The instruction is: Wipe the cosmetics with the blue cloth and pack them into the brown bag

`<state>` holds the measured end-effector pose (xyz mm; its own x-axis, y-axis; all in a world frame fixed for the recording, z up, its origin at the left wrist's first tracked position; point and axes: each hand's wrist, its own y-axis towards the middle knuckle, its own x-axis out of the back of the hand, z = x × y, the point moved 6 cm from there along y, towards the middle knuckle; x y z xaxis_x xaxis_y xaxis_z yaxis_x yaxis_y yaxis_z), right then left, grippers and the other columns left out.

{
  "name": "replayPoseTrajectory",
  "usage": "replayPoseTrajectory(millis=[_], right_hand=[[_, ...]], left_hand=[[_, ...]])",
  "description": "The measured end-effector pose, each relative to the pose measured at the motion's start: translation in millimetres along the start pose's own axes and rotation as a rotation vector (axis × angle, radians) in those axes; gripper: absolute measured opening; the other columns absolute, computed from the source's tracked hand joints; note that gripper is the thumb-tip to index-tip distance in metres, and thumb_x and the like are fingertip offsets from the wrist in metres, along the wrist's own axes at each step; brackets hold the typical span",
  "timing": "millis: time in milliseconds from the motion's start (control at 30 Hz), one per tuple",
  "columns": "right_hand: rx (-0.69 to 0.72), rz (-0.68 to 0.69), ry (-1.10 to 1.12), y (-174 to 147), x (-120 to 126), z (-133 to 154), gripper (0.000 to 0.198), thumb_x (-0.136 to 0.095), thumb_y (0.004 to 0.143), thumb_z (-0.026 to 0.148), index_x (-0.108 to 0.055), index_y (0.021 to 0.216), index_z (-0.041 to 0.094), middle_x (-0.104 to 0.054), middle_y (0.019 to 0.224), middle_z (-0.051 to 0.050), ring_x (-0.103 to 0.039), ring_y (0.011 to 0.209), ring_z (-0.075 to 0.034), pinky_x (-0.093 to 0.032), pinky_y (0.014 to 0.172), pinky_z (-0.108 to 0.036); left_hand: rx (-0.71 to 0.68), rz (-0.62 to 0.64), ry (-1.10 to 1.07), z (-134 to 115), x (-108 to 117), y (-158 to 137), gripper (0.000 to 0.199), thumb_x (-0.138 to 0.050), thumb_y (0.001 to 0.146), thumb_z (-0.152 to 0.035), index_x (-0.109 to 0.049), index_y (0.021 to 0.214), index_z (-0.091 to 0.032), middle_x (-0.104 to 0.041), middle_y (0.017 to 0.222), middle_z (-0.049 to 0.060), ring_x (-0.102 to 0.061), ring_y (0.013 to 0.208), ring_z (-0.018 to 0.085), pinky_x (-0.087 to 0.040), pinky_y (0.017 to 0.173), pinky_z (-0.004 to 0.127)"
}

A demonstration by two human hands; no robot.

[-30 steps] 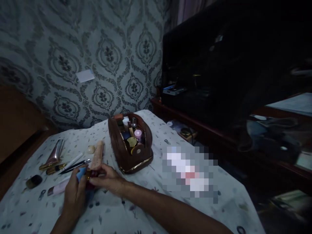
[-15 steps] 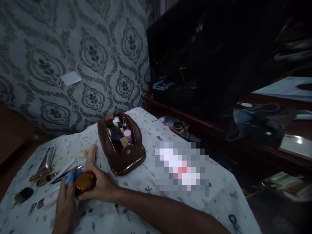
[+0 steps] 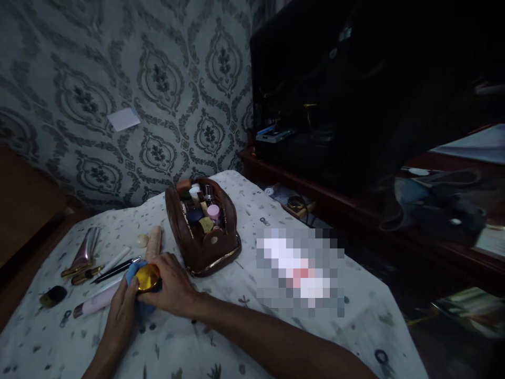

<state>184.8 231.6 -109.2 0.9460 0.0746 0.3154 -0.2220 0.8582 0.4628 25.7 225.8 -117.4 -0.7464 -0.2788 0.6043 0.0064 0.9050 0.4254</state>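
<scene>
My right hand (image 3: 175, 284) is closed around a small container with a shiny gold top (image 3: 148, 277), its body mostly hidden by the fingers. Pressed to its side is a blue cloth (image 3: 133, 271), held in the closed fingers of my left hand (image 3: 124, 308). Just left of my hands lies a pale pink tube (image 3: 97, 299). Beyond them are a beige ridged tube (image 3: 153, 242), a small cream-coloured round item (image 3: 142, 240), a white stick (image 3: 116, 260) and dark slim pencils (image 3: 114, 270).
An unzipped brown bag (image 3: 205, 262) full of cosmetics stands past my right hand. A metallic pink tube (image 3: 84, 250) and a dark round item (image 3: 53, 296) lie at left on the patterned cloth (image 3: 189, 347). A blurred-out item (image 3: 294, 271) lies right. A dark television (image 3: 315, 100) stands behind.
The view has shifted, so the bag and cosmetics sit slightly further right. The gold top has tilted and catches more light as my hands turn the container against the blue cloth.
</scene>
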Motion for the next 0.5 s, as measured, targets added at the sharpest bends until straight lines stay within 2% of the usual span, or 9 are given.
replayPoseTrajectory(millis=[133, 233, 333, 433, 500], right_hand=[[0.005, 0.053, -0.083, 0.8, 3.2, 7.8, 0.053, -0.083, 0.068, 0.031, -0.056, 0.111, 0.018, -0.061, 0.111, -0.008, -0.056, 0.106, -0.025, -0.049, 0.091, -0.038], [0.041, 0.040, -0.082, 0.0, 5.1, 13.0, 0.049, -0.081, 0.073, 0.029, -0.056, 0.113, 0.017, -0.062, 0.114, -0.009, -0.055, 0.110, -0.025, -0.047, 0.095, -0.039], [0.062, -0.003, 0.012, 0.0, 5.2, 14.9, 0.057, -0.085, 0.067, 0.025, -0.057, 0.115, 0.018, -0.063, 0.114, -0.008, -0.056, 0.111, -0.024, -0.047, 0.097, -0.038], [0.041, -0.045, 0.148, 0.8, 3.9, 16.1, 0.062, -0.090, 0.057, 0.022, -0.059, 0.111, 0.017, -0.065, 0.111, -0.007, -0.060, 0.106, -0.022, -0.048, 0.094, -0.035], [-0.011, -0.062, 0.244, 1.4, 2.8, 16.6, 0.060, -0.089, 0.057, 0.026, -0.060, 0.109, 0.017, -0.066, 0.108, -0.005, -0.062, 0.101, -0.020, -0.050, 0.089, -0.033]], left_hand=[[0.143, -0.012, -0.068, -6.9, -0.5, 2.4, 0.042, -0.052, 0.080, -0.062, -0.066, 0.090, -0.024, -0.071, 0.096, 0.005, -0.064, 0.107, 0.028, -0.050, 0.100, 0.038], [0.252, 0.010, -0.160, -9.3, -1.6, 3.4, 0.052, -0.054, 0.077, -0.065, -0.065, 0.103, -0.021, -0.071, 0.103, 0.006, -0.064, 0.109, 0.029, -0.048, 0.103, 0.041], [0.331, 0.009, -0.243, -4.8, 0.1, 2.9, 0.058, -0.052, 0.081, -0.065, -0.062, 0.114, -0.019, -0.070, 0.113, 0.008, -0.059, 0.120, 0.030, -0.040, 0.111, 0.045], [0.377, -0.071, -0.278, 2.2, 6.2, 2.5, 0.058, -0.046, 0.084, -0.067, -0.065, 0.111, -0.020, -0.070, 0.117, 0.008, -0.051, 0.131, 0.030, -0.029, 0.119, 0.047], [0.418, -0.095, -0.339, 4.3, 5.9, 2.1, 0.058, -0.049, 0.081, -0.068, -0.067, 0.109, -0.020, -0.071, 0.114, 0.007, -0.052, 0.130, 0.030, -0.030, 0.119, 0.047]])
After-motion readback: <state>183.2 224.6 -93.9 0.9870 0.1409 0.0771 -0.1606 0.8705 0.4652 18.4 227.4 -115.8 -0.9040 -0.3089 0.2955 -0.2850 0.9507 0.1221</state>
